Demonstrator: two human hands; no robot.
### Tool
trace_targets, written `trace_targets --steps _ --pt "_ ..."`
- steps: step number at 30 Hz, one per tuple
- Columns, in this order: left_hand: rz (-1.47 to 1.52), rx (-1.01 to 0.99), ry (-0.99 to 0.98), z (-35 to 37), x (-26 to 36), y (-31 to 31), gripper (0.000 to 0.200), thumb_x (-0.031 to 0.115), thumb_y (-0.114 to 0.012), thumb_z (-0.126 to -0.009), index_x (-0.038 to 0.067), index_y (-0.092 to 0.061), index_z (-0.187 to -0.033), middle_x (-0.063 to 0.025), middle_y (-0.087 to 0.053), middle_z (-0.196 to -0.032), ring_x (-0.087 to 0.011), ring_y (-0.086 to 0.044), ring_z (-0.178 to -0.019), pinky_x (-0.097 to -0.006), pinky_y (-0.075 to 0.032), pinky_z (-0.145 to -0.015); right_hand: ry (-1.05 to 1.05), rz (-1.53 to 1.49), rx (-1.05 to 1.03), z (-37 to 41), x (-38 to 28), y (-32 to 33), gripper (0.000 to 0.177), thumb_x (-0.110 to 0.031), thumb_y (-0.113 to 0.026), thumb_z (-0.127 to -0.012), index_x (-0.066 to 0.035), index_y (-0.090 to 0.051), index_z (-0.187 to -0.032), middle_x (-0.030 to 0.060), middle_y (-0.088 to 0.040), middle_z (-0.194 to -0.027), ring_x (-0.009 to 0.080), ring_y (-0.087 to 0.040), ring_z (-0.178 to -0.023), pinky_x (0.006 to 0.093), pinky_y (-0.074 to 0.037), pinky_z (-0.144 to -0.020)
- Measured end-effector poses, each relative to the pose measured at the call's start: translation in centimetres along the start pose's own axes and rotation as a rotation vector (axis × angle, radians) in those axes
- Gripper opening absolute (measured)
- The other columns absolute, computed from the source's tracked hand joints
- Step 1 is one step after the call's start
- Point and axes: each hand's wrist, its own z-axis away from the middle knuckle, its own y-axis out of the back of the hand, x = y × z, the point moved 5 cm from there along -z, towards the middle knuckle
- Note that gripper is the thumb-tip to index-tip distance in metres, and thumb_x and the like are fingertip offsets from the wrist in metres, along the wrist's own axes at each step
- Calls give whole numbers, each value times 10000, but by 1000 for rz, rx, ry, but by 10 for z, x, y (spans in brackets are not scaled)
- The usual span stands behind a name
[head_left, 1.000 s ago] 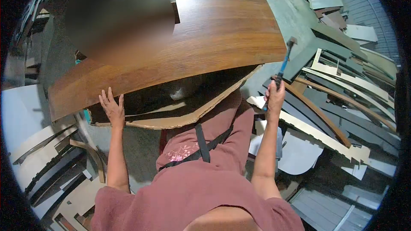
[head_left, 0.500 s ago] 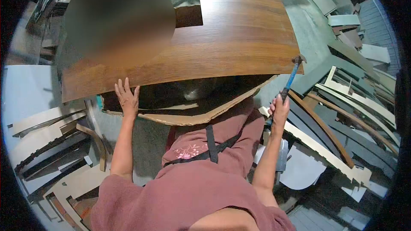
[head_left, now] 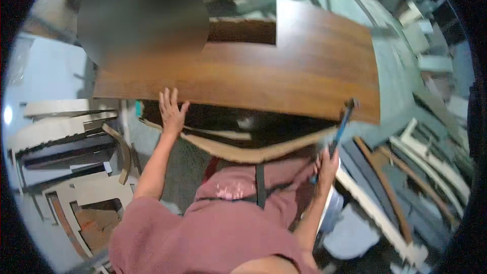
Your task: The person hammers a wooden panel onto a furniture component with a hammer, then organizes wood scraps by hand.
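Observation:
A large brown wood-grain panel (head_left: 294, 78) with a rectangular notch in its far edge lies across in front of me. Spread fingers of my left hand (head_left: 173, 114) rest on the panel's near edge. My right hand (head_left: 325, 165) is wrapped round the handle of a hammer (head_left: 343, 124) with a blue shaft. The hammer's head is raised and overlaps the panel's near right corner in this view. Below the panel's near edge, an open cardboard box (head_left: 243, 153) shows a dark inside and its bent brown rim.
A blurred round patch covers the far left of the panel. Cut pale board pieces (head_left: 61, 129) are piled at left, and long strips (head_left: 383, 185) lie stacked at right. Behind the panel is a pale green surface (head_left: 398, 78). A rounded light piece (head_left: 351, 233) lies low at right.
The view has turned, so the panel and box appear shifted right and tilted. My left hand stays at the panel's edge, and my right hand still grips the raised hammer.

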Motion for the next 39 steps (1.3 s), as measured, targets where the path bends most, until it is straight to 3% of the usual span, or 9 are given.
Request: trace_targets --steps 8,13,16,21,23,26,27,35,39 --pt "-178 -29 161 3 -6 0 683 472 -488 -860 73 -268 -1368 -209 -181 -1419 -381 -146 -1316 -500 -147 -1051 -30 198 -102 -58 -17 5 456 -110 -546 -855 -25 -376 -1270 21 -485 -709 71 -440 -516 213 -364 -424" --pt "-203 -203 759 53 56 -1 769 535 -428 -855 69 -158 -1404 -249 -163 -1426 -435 -139 -1308 -554 -125 -1038 -20 433 -334 -106 -29 38 487 -124 -623 -779 22 -448 -1209 151 -597 -952 227 -561 -838 327 -444 -772" --pt "-119 -458 981 81 108 -15 840 533 -459 -841 61 -71 -1417 -225 75 -1454 -501 -73 -1296 -588 -100 -1034 55 519 -421 -120 -66 49 494 -162 -649 -775 22 -459 -1193 156 -617 -844 220 -599 -751 321 -468 -695" --pt "-105 -532 1181 93 93 -53 889 557 -505 -806 107 -53 -1425 -264 29 -1444 -584 -25 -1254 -583 -112 -1039 92 682 -458 -127 -92 63 416 -142 -634 -783 -10 -490 -1150 158 -610 -793 255 -602 -691 335 -475 -656" --pt "36 -444 1149 84 98 -41 902 514 -529 -811 50 -47 -1416 -279 -47 -1436 -494 -55 -1303 -567 -108 -1048 -44 754 -452 -124 -119 52 412 -135 -632 -782 -21 -494 -1153 158 -612 -809 254 -602 -727 344 -468 -689" --pt "172 -454 1005 105 74 -54 910 475 -549 -813 -16 -54 -1398 -288 -129 -1421 -388 -87 -1341 -485 -119 -1079 165 774 -491 -115 -169 19 437 -147 -623 -801 4 -471 -1182 140 -605 -803 208 -581 -706 332 -460 -679" --pt "267 -246 1065 77 122 -4 907 481 -554 -807 -32 -86 -1389 -293 -158 -1410 -397 -114 -1331 -427 -138 -1088 81 801 -508 -116 -172 17 445 -149 -621 -804 12 -463 -1189 127 -588 -789 194 -555 -683 327 -454 -662" --pt "606 -143 1262 147 209 62 904 434 -573 -805 -83 -92 -1368 -315 -147 -1405 -386 -153 -1328 -375 -181 -1089 72 994 -768 -97 -250 -23 431 -129 -605 -831 59 -455 -1188 167 -571 -966 260 -519 -847 336 -413 -802" --pt "739 -220 1497 179 232 89 880 429 -572 -798 -71 -128 -1371 -285 -186 -1408 -358 -196 -1324 -371 -204 -1083 11 938 -977 -97 -260 -38 290 -117 -568 -865 -40 -441 -1114 -31 -421 -610 50 -362 -445 213 -275 -380"
